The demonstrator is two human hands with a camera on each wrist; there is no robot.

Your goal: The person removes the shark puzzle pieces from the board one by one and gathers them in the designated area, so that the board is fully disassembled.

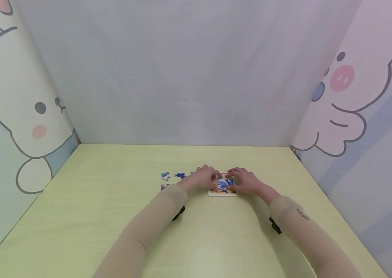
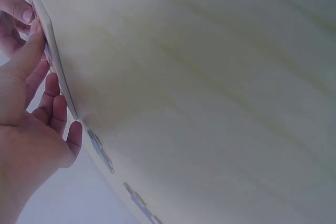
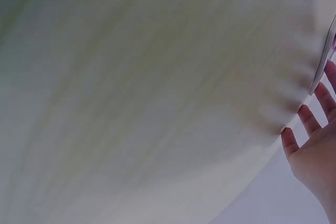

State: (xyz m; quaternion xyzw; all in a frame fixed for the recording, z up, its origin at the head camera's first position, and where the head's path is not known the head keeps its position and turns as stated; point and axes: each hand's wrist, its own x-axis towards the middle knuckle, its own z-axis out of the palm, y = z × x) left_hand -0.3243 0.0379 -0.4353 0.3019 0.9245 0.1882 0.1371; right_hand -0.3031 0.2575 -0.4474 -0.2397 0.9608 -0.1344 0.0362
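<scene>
One board (image 1: 222,195): lies on the table (image 1: 196,239), just right of the loose pieces (image 1: 166,176); its pale rim shows along the near edge, with blue, white and orange art inside.
Left hand (image 1: 204,178): arched over the board's left side, thumb and forefinger toward the art; whether it pinches a piece, I cannot tell.
Right hand (image 1: 247,181): arched over the opposite side, fingers spread, thumb on or just above the art; I cannot tell whether it grasps anything.
Fit: the step looks like seating a piece in the board, so match the tabs and the printed lines before pushing.
Pressure: best given straight down with flat thumbs, corner by corner; forcing a crooked tab could bend it or lift its neighbours.
Rim: worth bracing from both sides with the outer fingers, so the board does not slide or twist.
Loose pieces: partly hidden by the left forearm; the left sleeve (image 1: 147,224) might drag them, so a raised elbow would help.
Sleeve print: small dark lettering (image 1: 302,214) on the right sleeve (image 1: 311,235), script-like, too small and tilted to read.
Wall print (image 1: 359,77): cartoon animal, no words seen.
Board and pieces: no brand or label I can make out.
</scene>
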